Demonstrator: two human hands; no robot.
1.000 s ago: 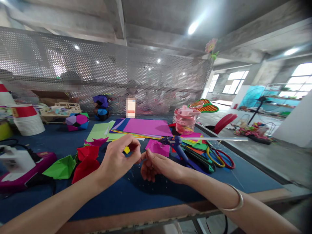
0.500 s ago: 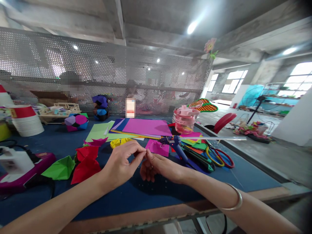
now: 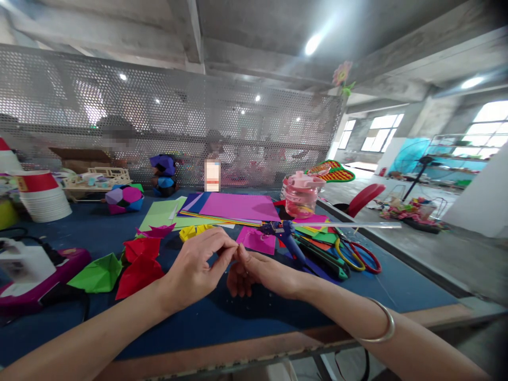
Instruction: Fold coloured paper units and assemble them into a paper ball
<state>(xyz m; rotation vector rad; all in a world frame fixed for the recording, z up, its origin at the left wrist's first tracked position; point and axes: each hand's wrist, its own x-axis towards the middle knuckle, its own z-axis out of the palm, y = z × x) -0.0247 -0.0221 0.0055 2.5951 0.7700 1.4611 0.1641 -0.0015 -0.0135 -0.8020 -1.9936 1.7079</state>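
My left hand (image 3: 200,264) is closed in a pinch, its thumb and fingertips meeting the fingertips of my right hand (image 3: 257,270). The right hand's thumb and index finger are pressed together too, with its other fingers curled below. Whatever lies between the fingertips is too small to make out. Just behind them is a magenta paper square (image 3: 260,241), and a blue glue gun (image 3: 291,243) with a long clear stick rests to the right. Yellow folded paper (image 3: 194,232) sits behind my left hand. Red folded papers (image 3: 141,270) and a green one (image 3: 99,273) lie further left.
Purple sheets (image 3: 242,206) are stacked behind the hands. A pink bottle (image 3: 301,196), a green cutter (image 3: 323,257) and scissors (image 3: 365,257) are at the right. Paper cups (image 3: 45,201) and a magenta device (image 3: 73,264) stand left. Blurred people show behind the perforated screen (image 3: 254,116).
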